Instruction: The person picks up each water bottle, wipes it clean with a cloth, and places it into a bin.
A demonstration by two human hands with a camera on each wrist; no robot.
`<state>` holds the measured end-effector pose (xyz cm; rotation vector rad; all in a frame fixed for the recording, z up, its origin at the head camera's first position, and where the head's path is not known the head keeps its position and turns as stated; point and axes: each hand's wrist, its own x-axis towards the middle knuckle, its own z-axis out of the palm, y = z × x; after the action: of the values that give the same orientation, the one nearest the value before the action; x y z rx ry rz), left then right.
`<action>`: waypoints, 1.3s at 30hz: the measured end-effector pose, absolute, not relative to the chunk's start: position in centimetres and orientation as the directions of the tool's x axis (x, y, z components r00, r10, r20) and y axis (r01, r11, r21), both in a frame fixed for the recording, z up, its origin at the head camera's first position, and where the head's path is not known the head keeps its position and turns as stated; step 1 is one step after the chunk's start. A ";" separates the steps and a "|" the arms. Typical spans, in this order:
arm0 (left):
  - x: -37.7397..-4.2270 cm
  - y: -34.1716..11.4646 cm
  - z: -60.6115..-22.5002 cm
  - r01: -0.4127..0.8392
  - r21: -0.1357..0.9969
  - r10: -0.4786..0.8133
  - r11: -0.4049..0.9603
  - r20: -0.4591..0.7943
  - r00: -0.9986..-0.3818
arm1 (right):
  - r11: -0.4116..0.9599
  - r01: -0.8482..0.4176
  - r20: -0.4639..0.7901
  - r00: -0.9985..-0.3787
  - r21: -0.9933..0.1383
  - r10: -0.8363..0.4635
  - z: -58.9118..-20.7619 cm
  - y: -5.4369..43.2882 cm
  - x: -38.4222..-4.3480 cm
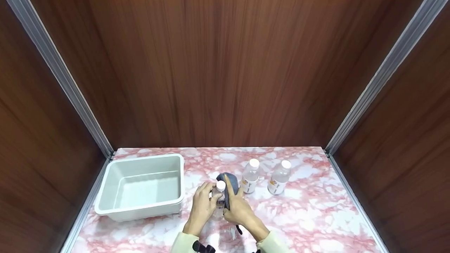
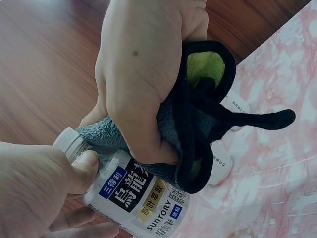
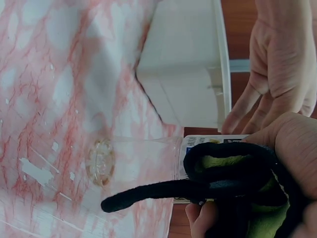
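Note:
A clear plastic bottle [image 1: 219, 211] with a white cap and a printed label stands upright at the middle front in the head view. My left hand [image 1: 203, 203] grips it near the neck, thumb on the near side, as the left wrist view shows. My right hand [image 1: 240, 210] holds a folded grey-blue cloth [image 2: 203, 121] with black edging, a green underside and a black hanging loop. The cloth is pressed against the bottle's side and covers part of its label. In the right wrist view, the bottle's clear base [image 3: 143, 156] shows below the cloth.
Two similar capped bottles, one nearer [image 1: 250, 176] and one farther right [image 1: 279, 178], stand beyond my right hand. A pale grey plastic bin [image 1: 140, 209] sits at the left on the pink marbled tabletop [image 1: 306, 214]. Brown wood panels [image 1: 218, 77] enclose the back and sides.

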<state>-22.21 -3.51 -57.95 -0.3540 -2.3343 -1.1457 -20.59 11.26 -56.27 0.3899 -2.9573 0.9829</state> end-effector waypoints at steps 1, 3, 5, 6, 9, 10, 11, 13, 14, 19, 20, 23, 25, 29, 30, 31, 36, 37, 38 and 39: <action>-22.2 -3.5 -58.0 0.442 0.656 0.010 0.612 0.553 -0.833 | 0.776 -0.230 0.078 -0.970 -0.588 -0.228 -56.3 11.2 -20.6; -22.3 -3.5 -58.0 0.451 0.645 0.013 0.617 0.564 -0.825 | 0.777 -0.226 0.084 -0.972 -0.588 -0.218 -56.4 11.1 -20.6; -22.3 -3.5 -58.0 0.456 0.637 0.015 0.621 0.573 -0.820 | 0.780 -0.223 0.094 -0.974 -0.585 -0.208 -56.5 11.0 -20.6; -22.3 -3.5 -58.0 0.458 0.636 0.015 0.621 0.574 -0.819 | 0.781 -0.221 0.098 -0.974 -0.584 -0.202 -56.6 11.0 -20.6; -22.2 -3.5 -58.0 0.451 0.645 0.010 0.617 0.566 -0.824 | 0.783 -0.221 0.111 -0.975 -0.582 -0.192 -56.7 10.9 -20.5; -22.2 -3.5 -58.0 0.446 0.652 0.008 0.613 0.559 -0.829 | 0.784 -0.220 0.113 -0.975 -0.581 -0.190 -56.8 10.8 -20.5; -22.1 -3.5 -58.0 0.442 0.659 0.005 0.609 0.553 -0.833 | 0.784 -0.217 0.112 -0.976 -0.581 -0.187 -56.8 10.8 -20.5; -22.0 -3.4 -58.1 0.442 0.663 0.007 0.604 0.550 -0.835 | 0.786 -0.210 0.107 -0.977 -0.581 -0.182 -56.8 10.8 -20.5; -22.0 -3.4 -58.2 0.444 0.666 0.008 0.600 0.550 -0.835 | 0.785 -0.207 0.103 -0.978 -0.584 -0.181 -56.8 10.7 -20.5; -21.9 -3.5 -58.3 0.461 0.677 0.017 0.574 0.554 -0.833 | 0.791 -0.181 0.087 -0.983 -0.585 -0.161 -56.8 10.5 -20.6; -21.9 -3.6 -58.3 0.462 0.677 0.018 0.572 0.553 -0.833 | 0.791 -0.176 0.084 -0.984 -0.586 -0.156 -56.9 10.5 -20.7; -22.0 -3.6 -58.3 0.462 0.680 0.020 0.569 0.551 -0.834 | 0.790 -0.167 0.080 -0.986 -0.590 -0.149 -56.9 10.5 -20.7; -22.0 -3.6 -58.4 0.462 0.680 0.017 0.569 0.552 -0.833 | 0.788 -0.166 0.079 -0.986 -0.593 -0.148 -57.0 10.5 -20.7; -22.0 -3.6 -58.4 0.465 0.679 0.014 0.568 0.557 -0.831 | 0.782 -0.181 0.094 -0.983 -0.596 -0.156 -57.1 10.5 -20.8; -22.0 -3.6 -58.4 0.465 0.679 0.015 0.568 0.556 -0.831 | 0.784 -0.183 0.096 -0.983 -0.594 -0.156 -57.1 10.5 -20.8; -22.0 -3.6 -58.4 0.465 0.679 0.016 0.568 0.556 -0.831 | 0.785 -0.185 0.098 -0.983 -0.592 -0.158 -57.2 10.5 -20.8; -22.0 -3.6 -58.5 0.463 0.680 0.016 0.569 0.554 -0.832 | 0.781 -0.189 0.092 -0.982 -0.595 -0.167 -57.4 10.7 -21.0; -22.0 -3.6 -58.5 0.464 0.679 0.016 0.569 0.555 -0.832 | 0.779 -0.188 0.089 -0.982 -0.598 -0.169 -57.5 10.7 -21.1; -22.1 -3.5 -58.5 0.466 0.678 0.016 0.569 0.557 -0.830 | 0.776 -0.188 0.088 -0.982 -0.602 -0.170 -57.5 10.8 -21.1; -22.1 -3.5 -58.5 0.467 0.676 0.015 0.570 0.559 -0.829 | 0.774 -0.188 0.086 -0.982 -0.604 -0.171 -57.6 10.8 -21.1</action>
<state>-22.06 -3.52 -58.50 -0.3857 -2.3028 -1.1982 -21.11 10.80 -57.59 0.2962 -2.9340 1.0034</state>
